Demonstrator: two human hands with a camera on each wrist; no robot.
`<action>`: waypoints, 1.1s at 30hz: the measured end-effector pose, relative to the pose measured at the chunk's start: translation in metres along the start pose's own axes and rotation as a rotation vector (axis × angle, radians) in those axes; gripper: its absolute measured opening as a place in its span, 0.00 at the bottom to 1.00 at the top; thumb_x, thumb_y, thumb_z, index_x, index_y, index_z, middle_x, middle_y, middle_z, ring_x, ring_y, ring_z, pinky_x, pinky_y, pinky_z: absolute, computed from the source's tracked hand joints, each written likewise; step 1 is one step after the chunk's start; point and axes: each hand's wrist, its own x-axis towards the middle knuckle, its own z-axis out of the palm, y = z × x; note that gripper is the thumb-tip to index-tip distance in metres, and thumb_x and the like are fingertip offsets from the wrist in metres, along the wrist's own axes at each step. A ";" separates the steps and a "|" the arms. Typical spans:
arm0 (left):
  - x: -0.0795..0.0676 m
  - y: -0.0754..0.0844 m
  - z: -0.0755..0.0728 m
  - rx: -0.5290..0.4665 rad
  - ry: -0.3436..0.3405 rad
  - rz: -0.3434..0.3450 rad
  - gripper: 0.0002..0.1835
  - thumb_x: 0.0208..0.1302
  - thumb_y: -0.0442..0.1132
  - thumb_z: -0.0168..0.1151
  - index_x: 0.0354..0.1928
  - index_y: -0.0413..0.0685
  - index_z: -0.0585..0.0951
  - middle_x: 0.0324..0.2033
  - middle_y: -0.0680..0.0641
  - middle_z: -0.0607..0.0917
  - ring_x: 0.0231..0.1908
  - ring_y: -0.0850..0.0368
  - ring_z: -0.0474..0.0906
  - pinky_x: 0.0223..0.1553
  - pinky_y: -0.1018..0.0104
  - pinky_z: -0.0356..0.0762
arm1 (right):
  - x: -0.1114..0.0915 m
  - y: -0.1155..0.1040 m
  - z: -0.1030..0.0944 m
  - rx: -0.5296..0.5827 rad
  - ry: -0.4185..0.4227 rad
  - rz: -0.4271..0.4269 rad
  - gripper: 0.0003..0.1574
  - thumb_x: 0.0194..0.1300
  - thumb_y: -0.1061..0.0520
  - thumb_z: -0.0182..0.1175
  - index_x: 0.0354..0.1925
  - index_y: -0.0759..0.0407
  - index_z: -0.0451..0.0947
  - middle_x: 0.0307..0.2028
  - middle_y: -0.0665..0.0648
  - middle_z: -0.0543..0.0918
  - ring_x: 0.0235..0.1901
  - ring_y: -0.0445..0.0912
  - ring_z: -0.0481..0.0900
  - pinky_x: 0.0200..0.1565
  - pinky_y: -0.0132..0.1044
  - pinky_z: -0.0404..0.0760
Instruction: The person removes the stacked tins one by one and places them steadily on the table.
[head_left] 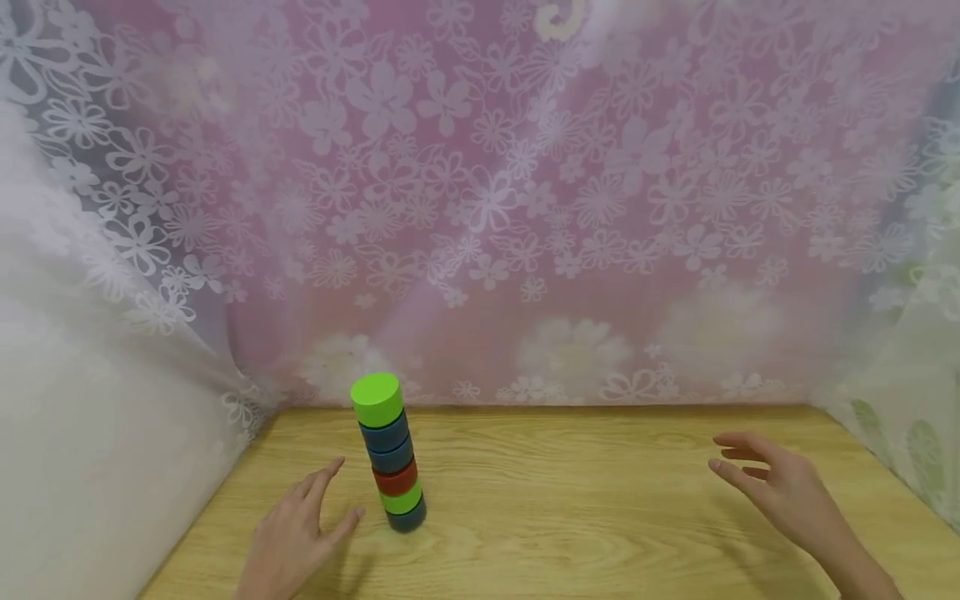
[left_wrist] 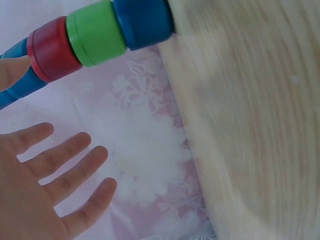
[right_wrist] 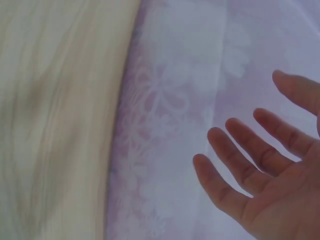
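A tall stack of round blocks stands on the table left of centre in the head view. From the top down come a light green block [head_left: 377, 402], two blue blocks, a red block [head_left: 396, 479], another green block [head_left: 402, 500] and a blue block [head_left: 407, 520] at the bottom. Just left of the stack is my left hand [head_left: 288, 533], fingers and thumb spread, apart from the blocks. The left wrist view shows its open palm below the red block [left_wrist: 54, 49]. Over the table's right side hovers my right hand [head_left: 795, 496], fingers loosely extended, holding nothing.
The wooden table [head_left: 562, 492] ends at a pink flowered curtain [head_left: 517, 208] behind it. A pale curtain [head_left: 90, 400] hangs along the left side, and another flowered curtain [head_left: 900, 392] borders the right.
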 end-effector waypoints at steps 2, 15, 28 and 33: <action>0.002 0.002 -0.001 -0.049 0.022 -0.011 0.35 0.62 0.55 0.72 0.66 0.43 0.76 0.54 0.38 0.84 0.46 0.40 0.83 0.33 0.43 0.84 | 0.003 -0.006 0.002 0.040 0.018 0.005 0.17 0.68 0.59 0.68 0.53 0.65 0.81 0.48 0.64 0.85 0.41 0.25 0.76 0.37 0.24 0.82; 0.007 0.013 0.000 -0.285 0.087 -0.020 0.30 0.65 0.45 0.72 0.65 0.41 0.74 0.51 0.44 0.85 0.44 0.48 0.84 0.38 0.54 0.83 | 0.019 -0.043 0.018 0.135 0.049 0.008 0.16 0.68 0.62 0.68 0.53 0.63 0.81 0.47 0.58 0.85 0.42 0.26 0.76 0.39 0.25 0.80; 0.015 0.027 0.006 -0.448 0.121 -0.071 0.30 0.65 0.40 0.71 0.66 0.39 0.73 0.52 0.42 0.85 0.45 0.48 0.82 0.41 0.52 0.82 | 0.039 -0.084 0.041 0.306 0.088 -0.047 0.16 0.68 0.65 0.66 0.54 0.65 0.81 0.47 0.59 0.85 0.44 0.31 0.79 0.43 0.25 0.80; 0.017 0.031 0.011 -0.492 0.150 -0.070 0.31 0.64 0.39 0.72 0.66 0.40 0.73 0.52 0.43 0.85 0.45 0.49 0.82 0.40 0.52 0.83 | 0.042 -0.093 0.049 0.340 0.109 -0.077 0.17 0.66 0.67 0.67 0.54 0.64 0.82 0.48 0.55 0.84 0.43 0.33 0.80 0.43 0.26 0.81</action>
